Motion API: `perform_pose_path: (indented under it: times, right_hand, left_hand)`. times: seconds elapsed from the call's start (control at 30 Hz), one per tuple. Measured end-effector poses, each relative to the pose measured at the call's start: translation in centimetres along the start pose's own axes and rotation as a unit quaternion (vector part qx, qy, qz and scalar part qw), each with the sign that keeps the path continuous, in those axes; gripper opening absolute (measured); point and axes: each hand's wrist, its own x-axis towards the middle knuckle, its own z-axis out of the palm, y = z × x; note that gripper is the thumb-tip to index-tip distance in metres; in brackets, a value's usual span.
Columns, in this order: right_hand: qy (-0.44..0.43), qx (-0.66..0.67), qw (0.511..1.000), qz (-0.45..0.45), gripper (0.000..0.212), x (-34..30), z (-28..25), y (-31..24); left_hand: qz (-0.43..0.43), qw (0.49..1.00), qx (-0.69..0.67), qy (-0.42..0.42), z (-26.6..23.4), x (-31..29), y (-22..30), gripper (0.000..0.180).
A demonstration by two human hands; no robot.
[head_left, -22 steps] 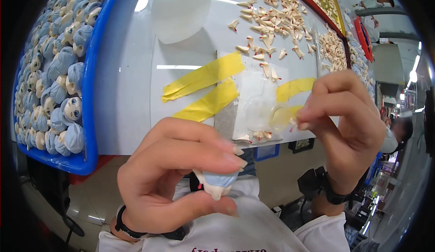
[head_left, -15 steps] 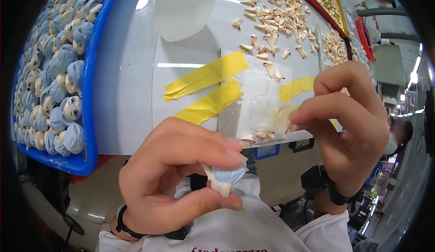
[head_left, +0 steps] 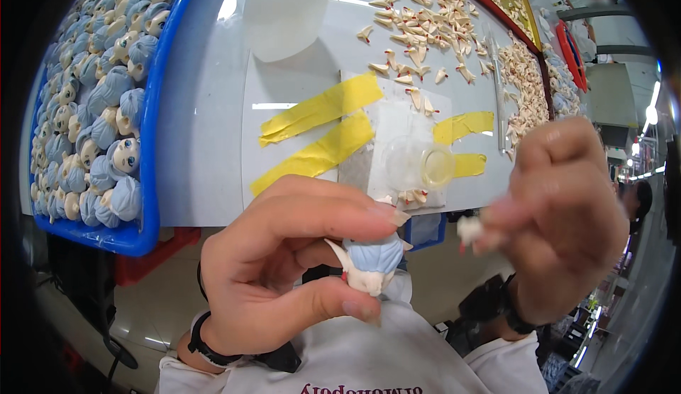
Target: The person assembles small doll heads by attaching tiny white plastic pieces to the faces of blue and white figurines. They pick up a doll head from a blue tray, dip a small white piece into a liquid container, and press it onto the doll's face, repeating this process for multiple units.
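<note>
My left hand [head_left: 273, 273] pinches a small doll head [head_left: 374, 256] with pale blue hair between thumb and fingers. From the head's left side juts a pointed cream piece [head_left: 338, 255], with a red spot by the thumb. To the right, my right hand [head_left: 564, 217], blurred by motion, has a small cream piece [head_left: 468, 229] with a red tip between its fingertips, apart from the head. Beyond the hands, a small clear cup [head_left: 437, 167] lies on a white sheet [head_left: 433, 100]. A few red-tipped pieces [head_left: 413, 196] sit near it at the table's edge.
A blue tray [head_left: 150, 110] full of blue-haired doll heads stands at the left. A translucent white bottle [head_left: 287, 18] is at the back. Many cream pieces [head_left: 440, 29] lie loose across the table. Yellow tape strips [head_left: 323, 107] cross the surface, and a metal tool [head_left: 496, 96] lies at the right.
My right hand has moved from beside the clear cup toward me, carrying the cream piece. The doll head in my left hand has shifted slightly right and up.
</note>
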Motion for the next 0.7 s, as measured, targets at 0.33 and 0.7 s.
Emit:
perform_pose_path:
  times: [0.33, 0.7]
  right_hand:
    - [0.015, 0.24, 0.969, 0.058, 0.02, -3.3, 2.3, 0.0]
    - [0.029, 0.255, 0.966, 0.038, 0.023, -3.7, 2.9, -0.1]
  left_hand:
    - [0.017, 1.0, 0.01, -0.006, 1.3, -0.5, -0.3, 0.041]
    - [0.126, 0.983, 0.13, -0.024, 0.4, -1.4, -0.4, 0.032]
